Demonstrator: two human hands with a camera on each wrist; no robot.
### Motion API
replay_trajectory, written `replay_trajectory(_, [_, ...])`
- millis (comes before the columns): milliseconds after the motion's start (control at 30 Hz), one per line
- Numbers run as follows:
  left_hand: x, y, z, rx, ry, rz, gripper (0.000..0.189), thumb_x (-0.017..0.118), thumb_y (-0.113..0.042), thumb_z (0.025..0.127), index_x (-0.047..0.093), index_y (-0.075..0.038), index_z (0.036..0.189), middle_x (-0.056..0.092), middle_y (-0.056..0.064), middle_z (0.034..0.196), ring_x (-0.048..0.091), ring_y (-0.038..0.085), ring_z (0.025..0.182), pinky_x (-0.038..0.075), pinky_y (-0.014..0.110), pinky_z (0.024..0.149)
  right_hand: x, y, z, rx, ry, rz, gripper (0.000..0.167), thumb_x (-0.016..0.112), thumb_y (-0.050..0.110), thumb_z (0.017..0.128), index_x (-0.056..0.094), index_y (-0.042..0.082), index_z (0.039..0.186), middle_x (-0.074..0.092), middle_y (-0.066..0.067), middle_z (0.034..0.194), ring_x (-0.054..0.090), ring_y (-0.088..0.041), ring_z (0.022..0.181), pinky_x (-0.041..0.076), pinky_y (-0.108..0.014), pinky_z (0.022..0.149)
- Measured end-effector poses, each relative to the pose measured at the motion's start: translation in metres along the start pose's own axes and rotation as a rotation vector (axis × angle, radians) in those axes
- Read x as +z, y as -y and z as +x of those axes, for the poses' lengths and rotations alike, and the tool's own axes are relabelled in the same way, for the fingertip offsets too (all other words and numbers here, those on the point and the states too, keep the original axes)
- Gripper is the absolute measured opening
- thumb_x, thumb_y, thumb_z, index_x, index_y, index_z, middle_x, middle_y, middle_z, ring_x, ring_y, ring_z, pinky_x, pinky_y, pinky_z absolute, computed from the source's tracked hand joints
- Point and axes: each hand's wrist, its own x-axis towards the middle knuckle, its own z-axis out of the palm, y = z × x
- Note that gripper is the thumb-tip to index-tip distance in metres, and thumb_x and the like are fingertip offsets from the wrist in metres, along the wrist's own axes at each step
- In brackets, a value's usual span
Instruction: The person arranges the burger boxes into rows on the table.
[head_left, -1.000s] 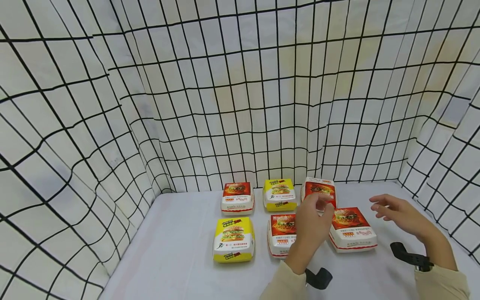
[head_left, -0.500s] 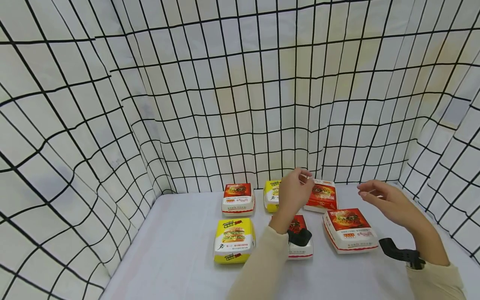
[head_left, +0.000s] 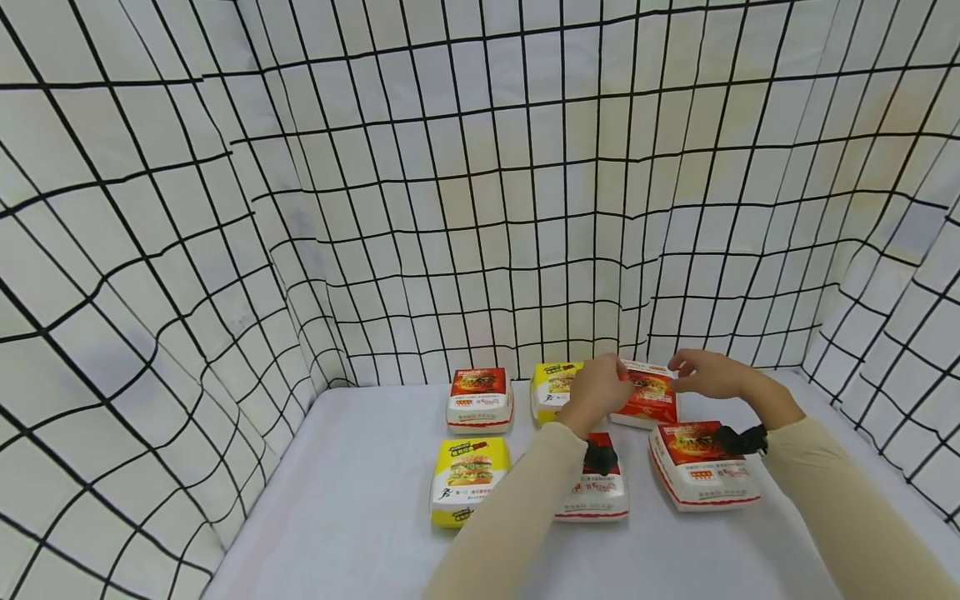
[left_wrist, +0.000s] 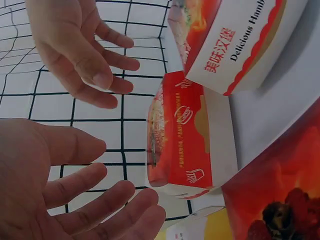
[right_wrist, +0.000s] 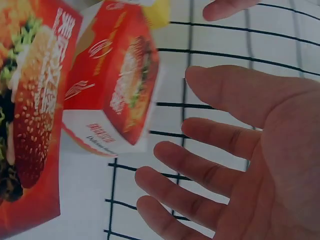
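Note:
A red and white burger box (head_left: 645,400) sits at the back right of the table, between my two hands. My left hand (head_left: 597,390) is at its left side, over part of the yellow burger box (head_left: 549,392) behind. On the other side my right hand (head_left: 711,375) is at the box's right edge. In the left wrist view the left fingers (left_wrist: 120,202) are spread and stand apart from the red box (left_wrist: 187,130). The right wrist view shows the right fingers (right_wrist: 200,170) loosely extended, with a gap to the box (right_wrist: 115,75).
In front stand a red burger box (head_left: 596,500) partly under the left forearm, another red one (head_left: 701,467) beside the right forearm, and a yellow one (head_left: 468,471). A further red box (head_left: 480,400) is at the back left. Black-gridded white walls (head_left: 465,208) enclose the table.
My right hand has moved left and forward to the back red box. My left hand first went forward and left, then came slightly right toward the same box. The boxes stay put.

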Motion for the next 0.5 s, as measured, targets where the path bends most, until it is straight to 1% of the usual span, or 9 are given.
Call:
replay_trajectory(100, [0.009, 0.000, 0.003, 0.025, 0.038, 0.086, 0.025, 0.073, -0.031, 0.094, 0.070, -0.015, 0.112, 0.071, -0.003, 0.104, 0.058, 0.014, 0.082, 0.050, 0.030, 0.072, 0.003, -0.005, 0.017, 0.014, 0.050, -0.024, 0.055, 0.067, 0.025, 0.097, 0.050, -0.012, 0.135, 0.053, -0.041, 0.135, 0.054, -0.055, 0.123, 0.050, -0.063, 0.096])
replay_trajectory(167, [0.014, 0.000, 0.004, 0.039, 0.064, 0.121, 0.026, 0.074, -0.031, 0.093, 0.071, -0.014, 0.112, 0.071, -0.002, 0.104, 0.059, 0.014, 0.081, 0.051, 0.030, 0.072, 0.007, -0.007, 0.025, 0.036, 0.078, -0.038, 0.060, 0.067, 0.025, 0.097, 0.047, -0.012, 0.138, 0.049, -0.043, 0.138, 0.049, -0.057, 0.128, 0.047, -0.066, 0.100])
replay_trajectory(233, [0.018, -0.001, 0.004, 0.041, 0.090, 0.143, 0.031, 0.076, -0.031, 0.091, 0.071, -0.014, 0.116, 0.070, -0.001, 0.110, 0.059, 0.015, 0.087, 0.051, 0.031, 0.077, 0.011, -0.010, 0.031, 0.051, 0.095, -0.057, 0.065, 0.069, 0.025, 0.095, 0.044, -0.012, 0.142, 0.045, -0.044, 0.141, 0.046, -0.059, 0.131, 0.045, -0.068, 0.102])
replay_trajectory(400, [0.026, -0.003, 0.003, -0.006, 0.149, 0.165, 0.053, 0.080, -0.037, 0.088, 0.064, -0.014, 0.133, 0.061, 0.005, 0.133, 0.058, 0.018, 0.103, 0.053, 0.036, 0.091, 0.017, -0.014, 0.040, 0.089, 0.105, -0.070, 0.075, 0.072, 0.027, 0.093, 0.038, -0.009, 0.149, 0.038, -0.043, 0.146, 0.040, -0.060, 0.134, 0.040, -0.071, 0.105])
replay_trajectory(500, [0.029, -0.002, 0.003, -0.018, 0.171, 0.164, 0.061, 0.080, -0.040, 0.087, 0.060, -0.013, 0.139, 0.058, 0.007, 0.138, 0.059, 0.021, 0.104, 0.053, 0.036, 0.095, 0.017, -0.016, 0.042, 0.096, 0.113, -0.055, 0.074, 0.072, 0.027, 0.093, 0.038, -0.008, 0.150, 0.034, -0.042, 0.149, 0.037, -0.060, 0.137, 0.037, -0.073, 0.107])
